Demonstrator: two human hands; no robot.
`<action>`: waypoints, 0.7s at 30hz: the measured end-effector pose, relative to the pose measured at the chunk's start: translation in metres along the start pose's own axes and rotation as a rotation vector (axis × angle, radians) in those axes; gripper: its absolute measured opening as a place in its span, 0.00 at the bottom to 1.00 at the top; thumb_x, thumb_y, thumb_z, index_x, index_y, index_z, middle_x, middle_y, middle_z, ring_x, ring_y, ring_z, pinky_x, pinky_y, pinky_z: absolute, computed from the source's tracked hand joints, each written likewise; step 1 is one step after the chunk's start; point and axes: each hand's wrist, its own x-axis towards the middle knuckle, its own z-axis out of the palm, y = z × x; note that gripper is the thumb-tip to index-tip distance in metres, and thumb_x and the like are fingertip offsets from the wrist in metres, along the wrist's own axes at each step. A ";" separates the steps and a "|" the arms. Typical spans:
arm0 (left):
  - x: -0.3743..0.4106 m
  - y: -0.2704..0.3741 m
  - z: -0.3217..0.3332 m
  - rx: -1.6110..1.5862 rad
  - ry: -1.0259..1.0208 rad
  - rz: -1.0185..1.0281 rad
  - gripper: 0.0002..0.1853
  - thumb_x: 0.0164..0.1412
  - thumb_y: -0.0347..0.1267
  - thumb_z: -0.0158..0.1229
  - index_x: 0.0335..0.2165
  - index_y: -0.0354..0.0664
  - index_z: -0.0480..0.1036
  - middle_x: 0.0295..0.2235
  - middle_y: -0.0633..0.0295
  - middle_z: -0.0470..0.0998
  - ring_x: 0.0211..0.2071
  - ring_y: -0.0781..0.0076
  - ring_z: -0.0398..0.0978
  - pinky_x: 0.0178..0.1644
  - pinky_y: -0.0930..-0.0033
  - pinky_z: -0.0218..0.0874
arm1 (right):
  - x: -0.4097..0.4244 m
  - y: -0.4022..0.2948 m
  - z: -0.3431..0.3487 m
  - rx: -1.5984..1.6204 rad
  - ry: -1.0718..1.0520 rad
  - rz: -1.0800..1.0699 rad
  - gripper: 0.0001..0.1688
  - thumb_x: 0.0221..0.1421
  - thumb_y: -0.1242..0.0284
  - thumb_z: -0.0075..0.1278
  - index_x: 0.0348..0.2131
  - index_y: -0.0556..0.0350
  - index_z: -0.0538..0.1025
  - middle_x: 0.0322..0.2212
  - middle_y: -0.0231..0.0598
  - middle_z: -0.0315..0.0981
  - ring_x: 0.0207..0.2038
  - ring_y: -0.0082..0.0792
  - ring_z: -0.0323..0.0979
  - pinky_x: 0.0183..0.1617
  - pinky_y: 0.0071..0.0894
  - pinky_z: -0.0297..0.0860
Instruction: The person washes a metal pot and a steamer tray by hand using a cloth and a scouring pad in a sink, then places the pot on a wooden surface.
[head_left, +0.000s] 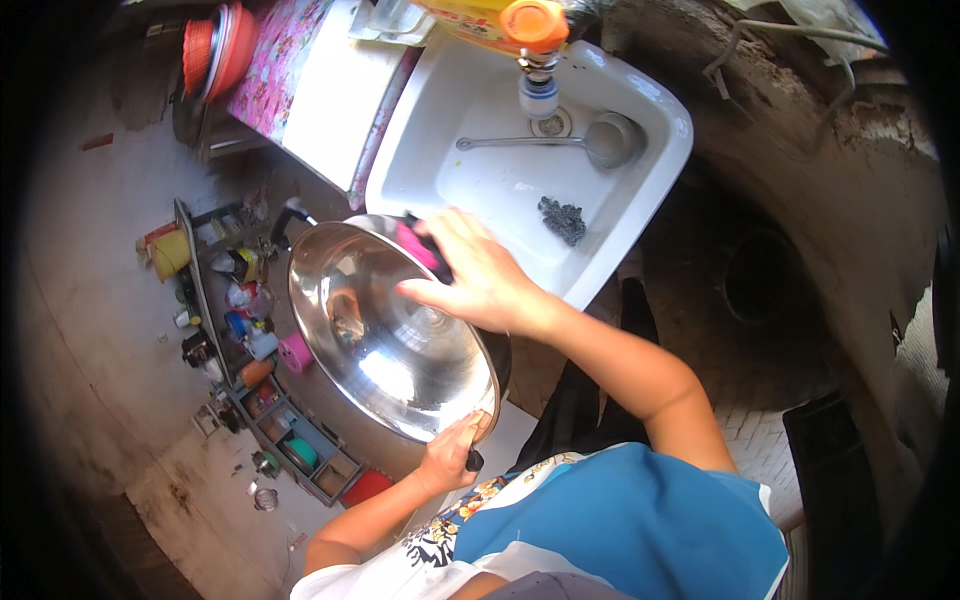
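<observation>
A shiny stainless-steel wok (375, 330) is tilted beside the sink's near left edge, its polished inside facing up towards me. My left hand (448, 455) grips its lower rim beside a small black side handle (474, 460). At the upper rim, my right hand (480, 274) holds a pink and black scrubbing pad or cloth (417, 247) against the wok's outer side, with the thumb reaching over the rim. The wok's long black handle (285, 219) sticks out at the upper left. Much of its outside is hidden.
The white sink (420, 142) holds a metal ladle (611, 141) and a steel-wool scourer (562, 220) under the tap nozzle (538, 99). Left of it stands a table with a white board (337, 90) and stacked red basins (229, 52). Crowded shelves (292, 431) line the left.
</observation>
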 end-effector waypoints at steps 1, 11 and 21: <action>0.000 0.000 -0.003 0.000 -0.009 0.001 0.39 0.33 0.19 0.55 0.51 0.30 0.58 0.48 0.39 0.71 0.46 0.44 0.73 0.51 0.56 0.67 | -0.015 -0.006 -0.003 -0.102 0.066 0.045 0.26 0.46 0.61 0.55 0.39 0.60 0.67 0.38 0.51 0.63 0.44 0.51 0.63 0.46 0.46 0.63; 0.028 0.037 -0.042 0.000 -0.197 -0.194 0.38 0.45 0.29 0.64 0.53 0.34 0.57 0.56 0.38 0.60 0.51 0.42 0.68 0.53 0.54 0.61 | -0.025 -0.014 0.001 -0.115 0.294 0.213 0.17 0.42 0.74 0.50 0.35 0.62 0.67 0.32 0.53 0.70 0.31 0.56 0.69 0.36 0.46 0.66; 0.137 0.042 -0.008 -0.359 0.209 -0.620 0.20 0.52 0.32 0.58 0.44 0.34 0.69 0.37 0.41 0.76 0.42 0.44 0.75 0.43 0.55 0.65 | -0.073 -0.039 0.034 -0.100 0.371 0.263 0.14 0.42 0.78 0.52 0.33 0.59 0.67 0.33 0.48 0.68 0.33 0.56 0.70 0.35 0.48 0.67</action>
